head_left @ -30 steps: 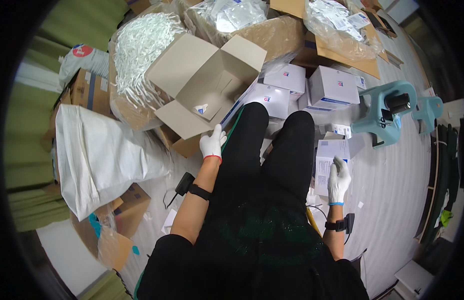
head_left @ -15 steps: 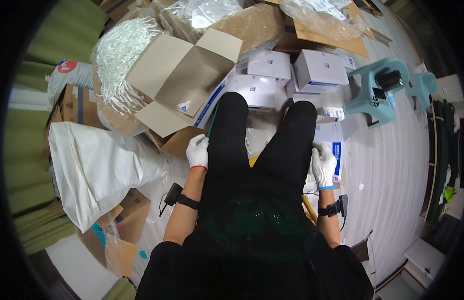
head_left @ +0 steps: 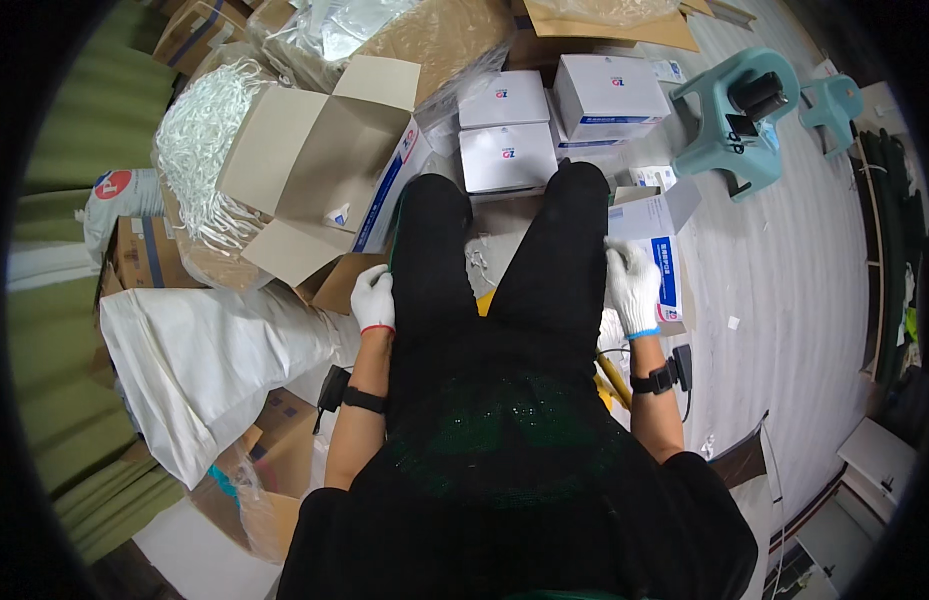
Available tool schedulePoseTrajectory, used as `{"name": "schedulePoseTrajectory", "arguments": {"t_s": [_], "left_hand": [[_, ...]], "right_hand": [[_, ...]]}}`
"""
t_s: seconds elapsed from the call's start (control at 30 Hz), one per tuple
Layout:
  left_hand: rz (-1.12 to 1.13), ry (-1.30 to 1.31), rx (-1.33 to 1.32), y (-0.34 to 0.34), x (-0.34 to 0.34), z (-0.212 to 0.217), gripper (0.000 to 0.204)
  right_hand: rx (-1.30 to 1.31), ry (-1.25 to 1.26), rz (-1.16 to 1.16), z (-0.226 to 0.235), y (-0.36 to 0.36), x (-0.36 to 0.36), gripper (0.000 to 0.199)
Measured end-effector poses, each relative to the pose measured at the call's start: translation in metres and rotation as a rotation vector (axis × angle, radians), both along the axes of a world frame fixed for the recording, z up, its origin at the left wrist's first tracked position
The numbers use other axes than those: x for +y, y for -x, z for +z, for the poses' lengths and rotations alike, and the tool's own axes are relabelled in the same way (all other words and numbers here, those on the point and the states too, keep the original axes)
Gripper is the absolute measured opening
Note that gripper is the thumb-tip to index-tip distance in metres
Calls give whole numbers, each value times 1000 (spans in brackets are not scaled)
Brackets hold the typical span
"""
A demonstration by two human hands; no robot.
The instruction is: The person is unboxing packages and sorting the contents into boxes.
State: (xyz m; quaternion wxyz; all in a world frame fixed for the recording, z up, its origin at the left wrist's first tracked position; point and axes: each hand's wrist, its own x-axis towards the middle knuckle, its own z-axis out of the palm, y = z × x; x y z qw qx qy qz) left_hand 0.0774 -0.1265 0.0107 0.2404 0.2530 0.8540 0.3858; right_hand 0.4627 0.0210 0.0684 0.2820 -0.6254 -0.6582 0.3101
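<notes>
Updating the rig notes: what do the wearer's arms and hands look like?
Left hand: white knit glove, red cuff edge. Right hand: same kind of glove, blue cuff edge. Short black sleeves leave the forearms bare below. Each forearm wears a black strap with a black box-shaped device and a thin dark cable.

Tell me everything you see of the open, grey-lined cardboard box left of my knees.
The open cardboard box has a grey-beige inside, spread flaps and a white side with a blue band. A small white-and-blue piece lies inside. Mouth up, it sits beside the black-trousered left knee; contact is unclear. The white-gloved left hand seems apart.
</notes>
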Motion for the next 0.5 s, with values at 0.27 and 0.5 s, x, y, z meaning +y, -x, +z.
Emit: {"name": "schedulePoseTrajectory", "arguments": {"t_s": [0.27, 0.5], "left_hand": [[-169, -255, -64, -38, 72, 46, 20], [-291, -27, -74, -78, 269, -53, 43]], "right_hand": [[276, 87, 8, -3, 70, 115, 19], [592, 418, -208, -132, 138, 242, 28]]}}
